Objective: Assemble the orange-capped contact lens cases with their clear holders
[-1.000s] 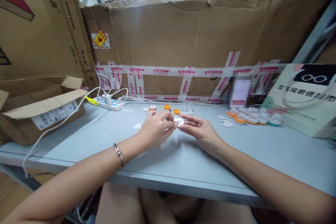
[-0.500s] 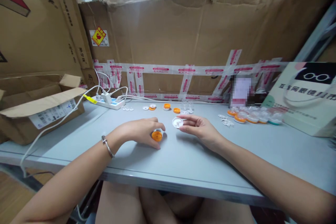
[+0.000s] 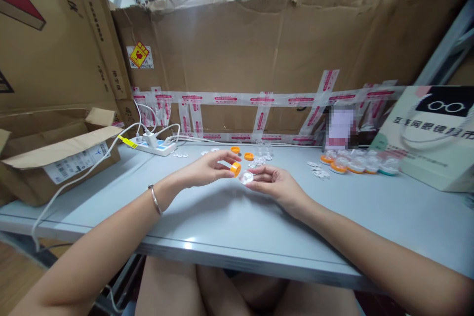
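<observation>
We see a tall brown cardboard wall [image 3: 259, 44] patched with printed tape behind a pale grey table [image 3: 229, 222]. A white paper bag with a glasses print [image 3: 433, 143] stands at the far right and an open brown cardboard box [image 3: 59, 158] at the left, with a white power strip [image 3: 153, 147] beside it. Both bare forearms reach forward over the table and meet near its middle, the left wrist wearing a thin metal bangle [image 3: 155, 200]. The left hand [image 3: 207, 170] is raised palm-right, thumb and fingers pinched on an orange round plastic cap [image 3: 235, 169] held on edge, its axis lying roughly left to right. The right hand [image 3: 276, 185], palm up, grips a clear round plastic cup [image 3: 246, 177] in its fingertips, just beside the cap, above the table. A row of orange-lidded clear cups [image 3: 355, 164] sits well apart to the right, and loose orange lids [image 3: 249, 156] lie just beyond the hands
</observation>
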The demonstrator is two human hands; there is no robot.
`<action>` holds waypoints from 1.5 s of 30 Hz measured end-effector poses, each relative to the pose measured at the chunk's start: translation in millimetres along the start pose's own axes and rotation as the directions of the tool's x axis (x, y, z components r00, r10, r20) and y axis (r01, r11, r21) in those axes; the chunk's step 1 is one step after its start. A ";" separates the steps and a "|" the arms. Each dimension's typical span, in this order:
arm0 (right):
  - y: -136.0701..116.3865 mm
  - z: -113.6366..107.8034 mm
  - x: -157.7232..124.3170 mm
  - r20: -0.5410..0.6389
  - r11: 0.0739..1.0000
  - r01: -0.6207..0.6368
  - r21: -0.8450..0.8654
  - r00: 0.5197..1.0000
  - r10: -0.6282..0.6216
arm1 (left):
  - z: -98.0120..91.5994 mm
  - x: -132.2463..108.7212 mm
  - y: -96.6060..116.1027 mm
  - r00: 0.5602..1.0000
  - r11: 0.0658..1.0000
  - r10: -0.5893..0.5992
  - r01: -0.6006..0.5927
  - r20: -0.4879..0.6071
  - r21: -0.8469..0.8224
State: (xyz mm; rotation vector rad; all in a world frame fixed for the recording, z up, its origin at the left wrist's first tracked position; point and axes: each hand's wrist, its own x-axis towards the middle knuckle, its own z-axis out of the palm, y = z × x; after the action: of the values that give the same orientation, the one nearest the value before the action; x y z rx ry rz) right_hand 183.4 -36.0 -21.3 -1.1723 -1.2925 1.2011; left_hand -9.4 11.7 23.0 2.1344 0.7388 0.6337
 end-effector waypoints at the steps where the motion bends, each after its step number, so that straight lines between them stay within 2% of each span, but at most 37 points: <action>1: -0.4 0.6 -0.6 -0.005 1.000 -0.002 0.001 1.000 0.002 | 1.5 0.5 0.4 1.000 1.000 0.009 -0.009 -0.008 0.000; 11: 0.7 2.7 -2.3 0.003 1.000 -0.011 0.000 1.000 0.011 | 10.4 2.1 1.5 0.997 0.997 0.072 -0.072 0.042 -0.009; 18: 1.6 3.7 -2.6 0.017 1.000 0.010 -0.006 1.000 -0.010 | 12.8 -0.2 3.6 0.976 0.956 0.204 -0.215 0.077 0.197; 22: 3.5 3.4 -2.0 0.024 0.999 0.039 -0.023 0.999 -0.039 | 15.0 -1.0 4.0 0.968 0.916 0.244 -0.248 0.055 0.314; 36: 5.6 5.4 -3.7 0.004 0.997 0.063 -0.048 0.998 -0.063 | 21.4 -2.5 3.7 0.956 0.817 0.291 -0.273 0.045 0.508; 45: 5.3 6.4 -4.9 -0.025 0.994 0.088 -0.072 0.996 -0.090 | 23.1 -0.8 2.3 0.969 0.828 0.245 -0.220 0.021 0.515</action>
State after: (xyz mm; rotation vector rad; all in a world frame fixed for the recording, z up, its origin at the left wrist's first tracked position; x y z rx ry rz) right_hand 177.5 -41.0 -27.0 -1.1657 -1.3616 1.0783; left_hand 5.5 -1.7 11.4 2.7473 0.7370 0.6666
